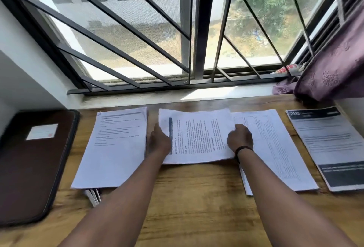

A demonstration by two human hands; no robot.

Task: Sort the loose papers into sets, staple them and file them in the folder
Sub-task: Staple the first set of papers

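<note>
Head view. Your left hand lies flat, fingers extended, on the left edge of the middle paper set; it pins the sheets and grips nothing. Your right hand rests loosely curled on the set's right edge, fingertips pressing down; whether it pinches a sheet I cannot tell.

The middle paper set sits on the wooden desk between the left paper stack and the right paper stack, overlapping the latter's near-left corner. It is turned sideways: long axis runs left to right, text lines run toward the window, heading at your left hand.

Judgement: the step is squaring this set. Keep both palms light, tap edges flush, and clear it off the right stack before stapling. The dark folder lies closed at far left. An object partly under the left stack, likely the stapler, cannot be confirmed.
</note>
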